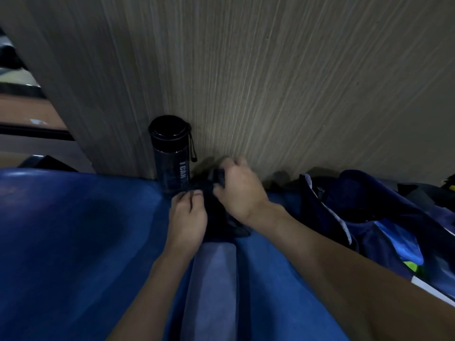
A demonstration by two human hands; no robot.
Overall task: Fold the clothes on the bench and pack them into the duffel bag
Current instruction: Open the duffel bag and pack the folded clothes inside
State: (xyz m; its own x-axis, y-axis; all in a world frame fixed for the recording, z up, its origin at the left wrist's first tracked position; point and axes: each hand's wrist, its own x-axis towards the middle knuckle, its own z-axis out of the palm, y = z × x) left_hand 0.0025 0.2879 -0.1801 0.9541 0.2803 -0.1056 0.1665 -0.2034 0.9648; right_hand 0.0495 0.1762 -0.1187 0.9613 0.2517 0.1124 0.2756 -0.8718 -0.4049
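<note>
grey-blue cloth (213,279) in foreground; beyond it, on the bench (73,230), left hand (188,217) pinches and right hand (240,190) grips a dark garment (218,223), left of the duffel bag (369,217). likely soft, light, limp: best held at edges.

a dark translucent water bottle (172,153) with a black screw lid, a carry loop and white lettering reading "i can" stands upright at the far edge of the blue tabletop (73,230), against the pale wood-grain wall panel (270,82) behind it.
</note>
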